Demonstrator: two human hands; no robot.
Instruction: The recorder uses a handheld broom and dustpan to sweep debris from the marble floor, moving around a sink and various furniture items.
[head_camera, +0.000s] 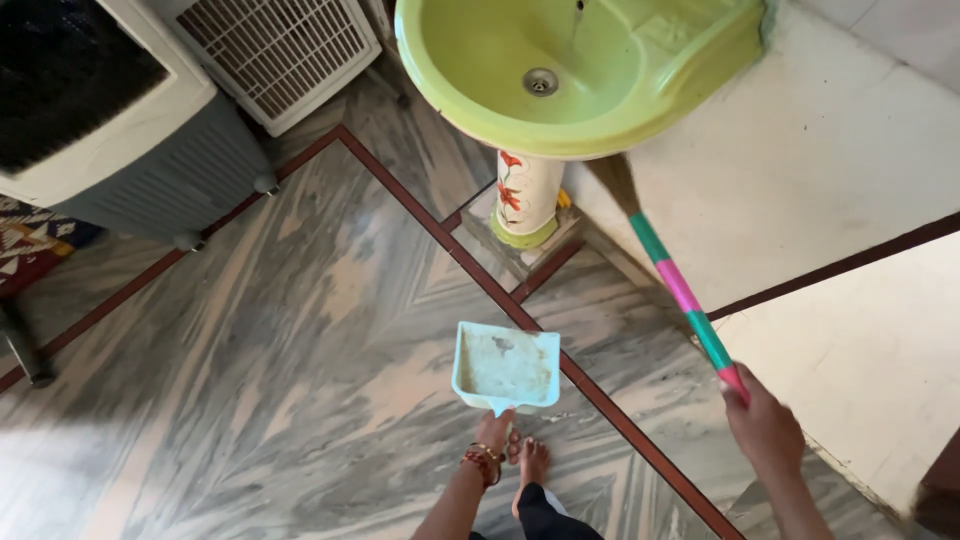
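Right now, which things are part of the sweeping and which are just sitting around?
In use:
- dustpan, held by the left hand
- broom, held by the right hand, its bristles under the basin

Just there:
- green wash basin on its flowered pedestal
- two air coolers
- patterned rug

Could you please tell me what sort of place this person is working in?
Probably a home washing area or hallway: a green pedestal basin stands against the wall, an air cooler sits nearby, and the floor is patterned marble.
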